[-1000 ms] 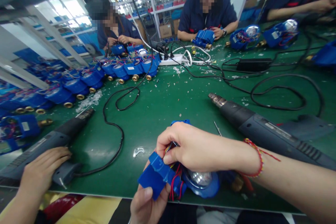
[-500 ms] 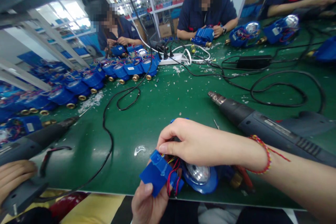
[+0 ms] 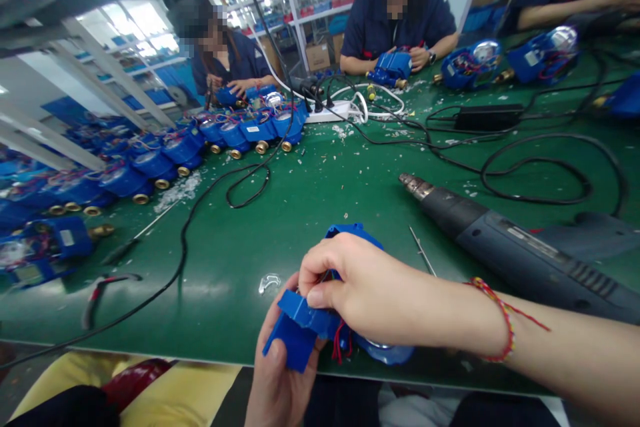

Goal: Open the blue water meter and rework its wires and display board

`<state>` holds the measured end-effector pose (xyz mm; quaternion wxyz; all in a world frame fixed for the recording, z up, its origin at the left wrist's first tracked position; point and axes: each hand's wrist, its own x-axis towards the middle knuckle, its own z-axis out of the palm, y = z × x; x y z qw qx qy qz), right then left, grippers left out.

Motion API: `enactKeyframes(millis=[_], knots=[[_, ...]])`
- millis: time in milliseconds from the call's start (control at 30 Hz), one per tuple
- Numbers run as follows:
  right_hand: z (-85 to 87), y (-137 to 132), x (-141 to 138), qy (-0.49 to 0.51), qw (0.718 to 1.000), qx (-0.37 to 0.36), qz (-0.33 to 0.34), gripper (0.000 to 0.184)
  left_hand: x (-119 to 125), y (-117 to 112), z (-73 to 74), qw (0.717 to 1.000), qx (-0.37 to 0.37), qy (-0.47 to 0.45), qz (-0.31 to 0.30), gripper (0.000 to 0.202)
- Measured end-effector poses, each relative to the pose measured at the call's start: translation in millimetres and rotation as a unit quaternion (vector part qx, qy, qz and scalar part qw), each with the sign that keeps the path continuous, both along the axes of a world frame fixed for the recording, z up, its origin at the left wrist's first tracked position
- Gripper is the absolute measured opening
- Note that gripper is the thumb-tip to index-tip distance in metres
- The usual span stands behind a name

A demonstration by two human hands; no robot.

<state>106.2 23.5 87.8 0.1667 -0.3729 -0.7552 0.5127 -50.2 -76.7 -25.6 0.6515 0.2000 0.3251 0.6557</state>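
Just over the green bench's (image 3: 350, 180) near edge, a blue housing (image 3: 300, 347) held up

Far to the left of the housing, a row of blue units (image 3: 153, 163) with brass ends slants across the bench. Nearer to it on that side lie a tool with red-and-black handles (image 3: 97, 293) and, just beyond, a thin-shafted tool with a dark grip (image 3: 131, 240). A small clear piece (image 3: 270, 283) sits just beyond the housing, slightly to its left.

The left hand (image 3: 277, 373) cradles the housing from below, thumb pressed on its near panel and fingers behind. Well beyond the housing stands a white power strip (image 3: 327, 113). Red wires (image 3: 341, 340) dangle at its right side. The right hand (image 3: 345, 287) touches its upper part, thumb and bent forefinger drawn narrow; I cannot tell whether they pinch anything. A blue rim (image 3: 387, 352) shows below that hand, right of the housing; any join is hidden. Farther right of the housing come a thin metal rod (image 3: 423, 250) and a heat gun (image 3: 505, 240), nozzle pointing away.
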Motion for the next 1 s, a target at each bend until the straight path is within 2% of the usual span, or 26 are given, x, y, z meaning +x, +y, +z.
enactKeyframes(millis=[100, 233, 467, 633, 800, 933, 1000], knots=[[-3.8, 3.4, -1.4, 0.025, 0.997, -0.069, 0.004, 0.013, 0.0, -0.2, -1.1, 1.000, -0.009, -0.009, -0.006, 0.034], [-7.2, 8.2, -1.1, 0.038, 0.991, -0.123, 0.040, 0.011, -0.8, -2.1, -7.5, 0.999, -0.029, -0.023, -0.015, 0.028], [-7.0, 11.3, -1.4, 0.049, 0.984, -0.165, 0.051, 0.009, 5.6, 2.0, -7.1, 0.999, -0.048, -0.013, -0.014, 0.030], [0.4, 12.2, -1.9, 0.038, 0.988, -0.146, 0.045, 0.014, 8.7, 1.9, -3.5, 0.997, -0.067, -0.017, -0.023, 0.025], [4.6, 12.4, 2.3, 0.038, 0.992, -0.111, 0.050, 0.021, 11.3, 4.1, 4.4, 0.996, -0.081, -0.014, -0.023, 0.035], [6.0, 10.5, 5.3, 0.033, 0.997, -0.031, 0.061, 0.010, 12.6, 5.5, 8.8, 0.995, -0.103, -0.004, -0.002, 0.041], [7.0, 9.1, 6.2, 0.011, 0.998, -0.021, 0.053, 0.005, 12.9, 5.4, 9.6, 0.994, -0.106, 0.003, 0.004, 0.040]])
